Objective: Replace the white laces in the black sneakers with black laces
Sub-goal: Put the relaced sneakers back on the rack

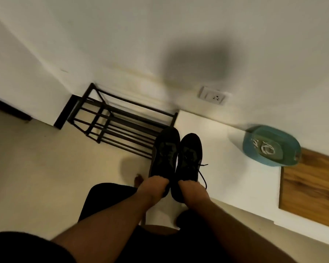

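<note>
Sneakers (176, 160) lengthwise, toes toward wall (160, 44)

Black sneakers against a white wall and pale floor, as I see them.

I see two black sneakers (176, 158), the one on the right threaded with a black lace (201, 172). Just left of the sneakers stands a black metal rack (114, 120) on a cream floor (36, 168). Right of the sneakers, a teal bowl (270, 147) holds white laces (266, 148), on a white surface (232, 168) with a brown wood-grain panel (311, 188). Above the sneakers, the wall (122, 35) is white.
</note>
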`<state>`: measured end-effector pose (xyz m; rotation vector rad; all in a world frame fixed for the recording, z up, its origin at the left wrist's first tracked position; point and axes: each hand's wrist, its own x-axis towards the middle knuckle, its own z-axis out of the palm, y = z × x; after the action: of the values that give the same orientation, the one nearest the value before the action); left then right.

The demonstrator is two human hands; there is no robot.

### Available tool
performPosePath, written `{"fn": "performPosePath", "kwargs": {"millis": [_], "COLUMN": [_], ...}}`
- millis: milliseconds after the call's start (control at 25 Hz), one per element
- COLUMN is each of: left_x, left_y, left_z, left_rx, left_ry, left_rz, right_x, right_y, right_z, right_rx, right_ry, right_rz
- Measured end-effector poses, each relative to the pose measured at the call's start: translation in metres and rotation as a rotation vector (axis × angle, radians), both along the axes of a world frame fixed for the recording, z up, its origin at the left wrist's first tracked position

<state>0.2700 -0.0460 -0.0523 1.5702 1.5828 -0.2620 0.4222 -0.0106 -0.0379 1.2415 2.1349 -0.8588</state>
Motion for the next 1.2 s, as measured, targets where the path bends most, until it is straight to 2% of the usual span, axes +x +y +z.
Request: {"fn": "performPosePath", "kwargs": {"millis": [160, 400, 600, 760, 920, 1040, 1200], "left_x": [-0.091, -0.264, -0.330, -0.345, -0.339, -0.333, -0.321], "left_y": [-0.035, -0.042, -0.039, -0.029, -0.019, 0.005, 0.050], "left_z": [0.026, 0.051, 0.047, -0.018, -0.110, -0.173, -0.220], "left_rx": [-0.065, -0.070, -0.192, -0.286, -0.350, -0.269, -0.100], "left_ry": [-0.025, -0.072, -0.025, -0.049, -0.032, 0.021, 0.125], "left_rz": [0.142, 0.013, -0.073, -0.114, -0.086, -0.159, -0.254], "right_x": [-0.094, -0.248, -0.316, -0.327, -0.319, -0.307, -0.292], "right_y": [-0.013, -0.019, -0.029, -0.019, -0.008, 0.007, 0.042], "right_z": [0.038, 0.063, 0.053, -0.022, -0.102, -0.159, -0.210], "right_rx": [-0.080, -0.159, -0.271, -0.416, -0.451, -0.367, -0.216], "right_ry": [-0.020, -0.007, -0.025, -0.041, -0.050, -0.033, -0.072], "right_rz": [0.062, -0.058, -0.104, -0.100, -0.134, -0.183, -0.177]}}
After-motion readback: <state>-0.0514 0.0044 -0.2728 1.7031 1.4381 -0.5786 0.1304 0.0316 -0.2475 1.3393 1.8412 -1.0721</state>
